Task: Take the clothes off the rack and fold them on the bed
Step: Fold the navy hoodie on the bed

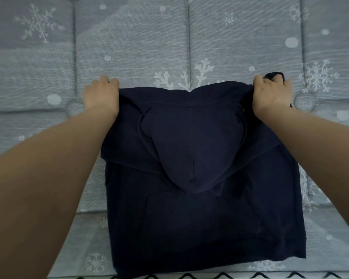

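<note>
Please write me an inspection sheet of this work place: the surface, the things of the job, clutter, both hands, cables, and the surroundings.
Surface: grey quilted bed cover with white snowflakes and dots.
Job's things: one dark navy hoodie lies flat on it, hood folded down over the body; its far edge is lifted.
Clutter: nothing seen.
Hands: left hand has a grip on the far left corner; right hand has a grip on the far right corner, cloth bunched in its fingers.
Cables: nothing seen; a thin drawstring beside the hood.
Surroundings: a black zigzag border along the near edge; the rack is not in view.
</note>
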